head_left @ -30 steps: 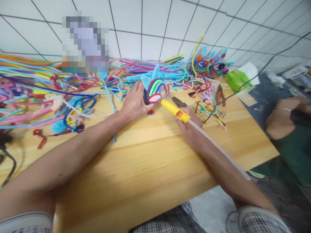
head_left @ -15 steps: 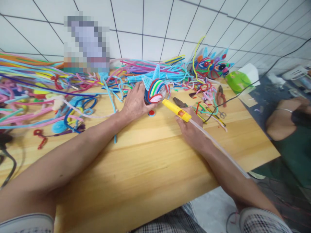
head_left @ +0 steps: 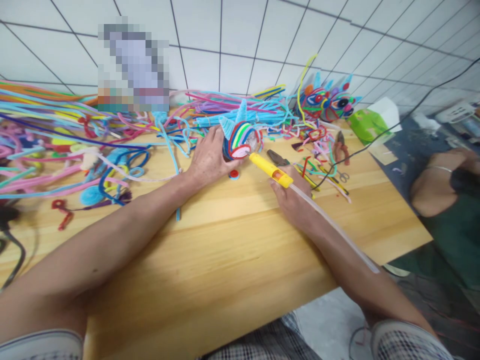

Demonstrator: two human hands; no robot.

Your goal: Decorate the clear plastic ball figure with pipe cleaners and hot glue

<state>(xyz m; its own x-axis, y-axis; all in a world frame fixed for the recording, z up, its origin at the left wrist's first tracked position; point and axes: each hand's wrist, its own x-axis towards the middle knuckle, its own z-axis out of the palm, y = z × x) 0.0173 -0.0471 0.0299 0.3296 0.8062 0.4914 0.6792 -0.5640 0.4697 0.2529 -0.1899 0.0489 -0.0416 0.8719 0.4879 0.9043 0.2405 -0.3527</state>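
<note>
Slightly leftward, the glue stick (head_left: 339, 229) has shifted at its tail. Mid-frame, our left hand (head_left: 210, 156) curls round the toy (head_left: 238, 137); our right hand (head_left: 293, 197) grips the glue gun (head_left: 264, 165), its long body slanting up-left towards the toy (whether touching, we cannot tell).

Bright, even light; pale sheen on worktop (head_left: 225, 250). Wall tiles (head_left: 202, 25) stretched toward upper right; pixelated patch (head_left: 135, 65) upper left; lower right dim, soft.

There are three eared striped heads (head_left: 240, 138), one yellow glue gun (head_left: 266, 167), two pairs of pliers (head_left: 276, 157), one pair of scissors (head_left: 343, 177), one red-and-blue disc (head_left: 234, 174) and one green packet (head_left: 366, 126); the fuzzy stems (head_left: 240, 118) defy counting.
</note>
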